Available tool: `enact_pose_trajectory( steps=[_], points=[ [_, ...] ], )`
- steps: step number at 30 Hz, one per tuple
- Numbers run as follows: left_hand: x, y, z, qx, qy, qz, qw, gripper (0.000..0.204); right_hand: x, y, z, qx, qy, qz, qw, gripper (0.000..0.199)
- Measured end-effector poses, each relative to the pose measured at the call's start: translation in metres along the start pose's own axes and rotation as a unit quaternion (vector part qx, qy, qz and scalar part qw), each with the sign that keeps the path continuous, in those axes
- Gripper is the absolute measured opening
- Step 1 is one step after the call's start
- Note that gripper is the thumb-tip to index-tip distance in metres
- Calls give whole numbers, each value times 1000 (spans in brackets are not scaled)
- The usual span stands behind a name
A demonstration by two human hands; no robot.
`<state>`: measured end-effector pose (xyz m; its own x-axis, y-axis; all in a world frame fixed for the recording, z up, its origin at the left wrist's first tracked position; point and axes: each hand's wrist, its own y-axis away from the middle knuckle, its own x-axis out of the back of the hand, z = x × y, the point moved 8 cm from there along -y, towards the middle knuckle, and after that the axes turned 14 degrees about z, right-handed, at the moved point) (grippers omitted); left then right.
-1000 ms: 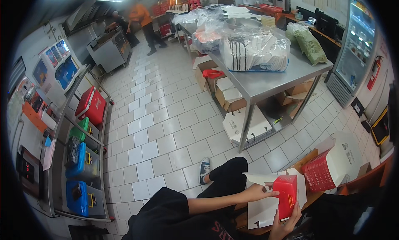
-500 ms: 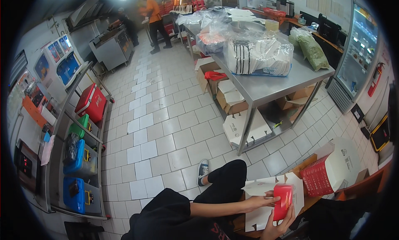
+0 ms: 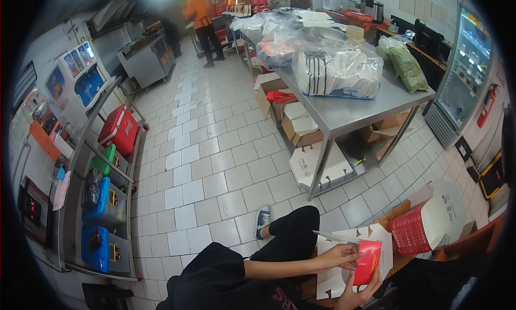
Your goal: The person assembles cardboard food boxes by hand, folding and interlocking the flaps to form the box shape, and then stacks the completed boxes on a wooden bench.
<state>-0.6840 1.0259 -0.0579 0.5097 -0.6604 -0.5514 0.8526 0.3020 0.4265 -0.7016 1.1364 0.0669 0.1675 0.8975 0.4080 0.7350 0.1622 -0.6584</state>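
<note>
A small flat red carton piece [image 3: 367, 264] stands tilted over my lap. My right hand [image 3: 359, 295] grips it from below, with the thumb in front and the fingers around its right edge. My left hand [image 3: 339, 257] is closed at its left edge, fingertips pinched against the card. A thin pale strip [image 3: 336, 236] sticks out behind my left hand; whether it belongs to the red piece I cannot tell. Beneath both hands lies a flat white cardboard sheet [image 3: 329, 284] with notched edges.
To the right stands a larger red-and-white carton [image 3: 411, 230]. A steel table [image 3: 333, 114] ahead bears a bag of folded white cartons [image 3: 338, 71] and a green bag [image 3: 403, 65]. Shelving [image 3: 75, 202] with blue-lidded bins [image 3: 95, 251] is at left. A person in orange [image 3: 200, 14] stands far off.
My left hand has shifted slightly left and up along the red piece, which is now turned a little. The pale strip has come up behind it. The distant person in orange has moved.
</note>
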Motion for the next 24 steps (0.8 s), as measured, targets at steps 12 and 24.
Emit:
enact_pose_trajectory(
  steps=[12, 24],
  points=[
    [-14, 19, 2, -6, 21, -23, 999, 57, -3, 2, -2, -30, 6, -50, 998, 54],
    [-17, 29, 0, 32, -142, -67, 987, 56, -4, 15, 14, -53, -3, -158, 986, 69]
  ],
)
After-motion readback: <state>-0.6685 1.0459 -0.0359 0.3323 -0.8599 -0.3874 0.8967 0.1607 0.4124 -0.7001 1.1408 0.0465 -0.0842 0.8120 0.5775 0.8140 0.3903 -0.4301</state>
